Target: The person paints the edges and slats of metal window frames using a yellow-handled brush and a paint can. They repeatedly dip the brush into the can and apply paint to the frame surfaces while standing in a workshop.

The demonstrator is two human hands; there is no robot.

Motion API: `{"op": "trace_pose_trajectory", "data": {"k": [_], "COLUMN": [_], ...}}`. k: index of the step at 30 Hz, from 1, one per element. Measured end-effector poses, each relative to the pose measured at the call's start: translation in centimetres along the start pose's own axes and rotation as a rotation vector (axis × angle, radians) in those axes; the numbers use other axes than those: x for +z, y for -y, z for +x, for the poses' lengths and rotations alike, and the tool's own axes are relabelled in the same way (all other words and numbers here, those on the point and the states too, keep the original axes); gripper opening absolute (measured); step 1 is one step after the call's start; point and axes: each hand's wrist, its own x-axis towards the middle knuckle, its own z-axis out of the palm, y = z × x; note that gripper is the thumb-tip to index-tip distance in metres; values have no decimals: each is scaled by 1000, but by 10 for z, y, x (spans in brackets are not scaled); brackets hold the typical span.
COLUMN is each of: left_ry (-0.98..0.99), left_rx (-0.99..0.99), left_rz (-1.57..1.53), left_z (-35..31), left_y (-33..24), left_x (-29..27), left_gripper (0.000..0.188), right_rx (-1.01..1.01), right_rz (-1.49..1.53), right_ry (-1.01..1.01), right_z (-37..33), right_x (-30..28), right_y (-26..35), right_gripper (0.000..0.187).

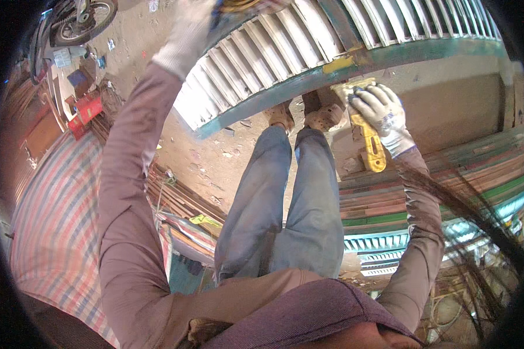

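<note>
In my gloved right hand [384, 110] is a putty knife [371, 142] with a yellow handle that has a hole near its end. Pale yellowish paste coats its head, just below the teal frame [276, 93] of a louvred shutter panel. Yellow filler [339, 64] is smeared on that frame, close to the knife. My gloved left hand [189, 32] reaches to the top edge of the view, beside a dark blue and yellow-brown object [247, 6] that is cut off. Its fingers are mostly out of the picture. White slats [244, 61] fill the panel.
Stacked wooden strips [390, 200] lie at the right, with more louvred panels [375, 241] beyond. A striped sheet [58, 221] covers something at the left. Near a red box [87, 110], a motorcycle wheel [84, 23] stands at the upper left. Debris litters the ground [198, 157].
</note>
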Motion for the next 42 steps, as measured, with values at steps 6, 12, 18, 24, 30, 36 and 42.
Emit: {"op": "trace_pose_trajectory", "data": {"k": [6,12,18,24,30,36,42], "left_ry": [-388,-579,-446,-419,-410,-116,-257], "left_rx": [-1199,-1419,-1243,-1317,-1534,-1716,-1689], "left_rz": [-1139,-1134,-1216,-1202,-1318,-1217,-1200], "left_z": [-101,-139,-133,-173,-250,-249,-270], "left_y": [-32,-52,-59,-86,-137,-178,-198], "left_x": [12,39,35,48,94,100,133], "left_gripper": [29,22,39,57,53,46,37], "right_rx": [273,283,156,67,-126,-222,-130], "right_rz": [-109,-195,-104,-36,-25,-71,-57], "right_ry": [48,144,247,147,250,269,350], "right_z": [24,28,16,29,59,66,48], "right_x": [-9,12,18,-4,2,1,6], "right_y": [-21,11,47,9,-22,-36,-18], "right_gripper": [39,41,39,34,39,44,44]}}
